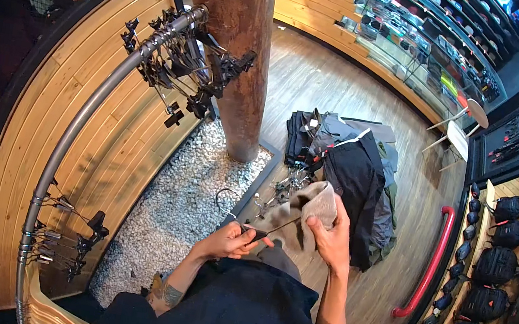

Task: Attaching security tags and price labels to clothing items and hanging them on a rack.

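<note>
My left hand [227, 243] grips a dark clip hanger [253, 233] near one clip, and its metal hook [225, 201] points up and to the left. The hanger's thin rod runs across to a beige fabric garment [320, 205]. In my right hand [333, 234] the garment's upper edge is pinched between thumb and fingers. Its lower part hangs in front of me, partly behind my hands. Whether a second clip still bites the cloth is hidden. Beyond lies a pile of dark and grey clothes [353, 170], with loose clip hangers [288, 186] at its near left side.
A curved metal rail [72, 128] on my left carries bunched clip hangers [189, 62]. A wooden post [239, 59] rises from white pebbles [174, 200]. To the right are a red tubular handle [426, 265], backpacks [496, 265] and a white chair [457, 137]. Glass display cases [403, 58] stand behind.
</note>
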The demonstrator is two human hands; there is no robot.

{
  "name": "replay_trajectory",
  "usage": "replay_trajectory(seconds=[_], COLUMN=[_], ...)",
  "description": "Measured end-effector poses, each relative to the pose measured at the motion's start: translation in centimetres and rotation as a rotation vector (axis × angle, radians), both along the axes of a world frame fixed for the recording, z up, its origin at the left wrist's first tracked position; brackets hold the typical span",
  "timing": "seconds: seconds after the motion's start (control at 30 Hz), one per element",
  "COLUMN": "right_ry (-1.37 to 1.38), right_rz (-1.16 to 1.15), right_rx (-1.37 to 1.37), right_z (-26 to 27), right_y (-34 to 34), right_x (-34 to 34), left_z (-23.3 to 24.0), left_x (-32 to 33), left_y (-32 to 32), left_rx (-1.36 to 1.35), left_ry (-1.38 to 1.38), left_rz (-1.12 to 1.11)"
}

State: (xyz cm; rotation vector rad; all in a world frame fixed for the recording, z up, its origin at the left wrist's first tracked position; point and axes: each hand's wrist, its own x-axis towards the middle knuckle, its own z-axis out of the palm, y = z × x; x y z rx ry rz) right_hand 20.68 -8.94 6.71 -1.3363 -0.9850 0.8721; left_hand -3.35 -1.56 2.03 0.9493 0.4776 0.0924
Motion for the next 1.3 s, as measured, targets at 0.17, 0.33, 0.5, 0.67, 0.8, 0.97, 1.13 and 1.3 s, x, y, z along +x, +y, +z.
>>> replay_trajectory(seconds=[0.17, 0.33, 0.5, 0.67, 0.8, 0.97, 1.13, 1.3], right_ry=[-0.157, -0.085, -0.091, -0.295, 0.006, 0.711, 0.134, 0.009], right_rz=[0.005, -0.132, -0.018, -0.195, -0.478, -0.311, -0.149, -0.036], right_rx=[-0.043, 0.065, -0.105, -0.187, 0.022, 0.010, -0.041, -0.094], right_z=[-0.6, -1.1, 0.0, 0.3, -1.8, -1.7, -2.8, -1.2], right_y=[-0.3, -0.2, -0.5, 0.2, 0.6, 0.3, 1.9, 1.3], right_x=[0.0, -1.2, -0.7, -0.4, -0.1, -0.6, -4.8, -5.7], left_z=[0.0, -0.5, -0.3, -0.3, 0.0, -1.2, -0.8, 0.4], left_x=[-0.1, -0.1, -0.1, 0.3, 0.9, 1.4, 5.1, 5.0], left_y=[0.1, 0.4, 0.4, 0.1, 0.4, 0.4, -1.5, -0.2], left_rx=[-0.040, 0.014, -0.051, -0.055, -0.109, -0.233, -0.131, -0.077], left_ry=[0.007, -0.001, 0.003, -0.015, -0.038, -0.126, -0.061, 0.000], left_rz=[-0.013, 0.016, -0.054, -0.011, 0.036, 0.241, 0.334, 0.479])
